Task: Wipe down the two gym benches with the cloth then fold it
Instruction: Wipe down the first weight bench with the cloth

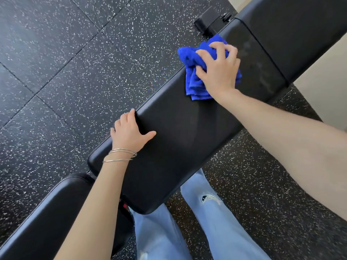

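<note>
Cloth, blue and bunched into loose folds, lies on top of the long black bench pad toward 1 o'clock, partly overhanging the pad's far edge. The right hand presses down on it, fingers spread apart and bent into the fabric, thumb dug into a fold. The left hand sits at the pad's far edge near 9 o'clock of centre, fingers curled together over the edge, thumb lying flat on top. Thin metal bangles circle that wrist. A second black pad lies at 7 o'clock, just beside the long pad's near end. Light ripped jeans show at 6 o'clock above speckled rubber flooring.
</note>
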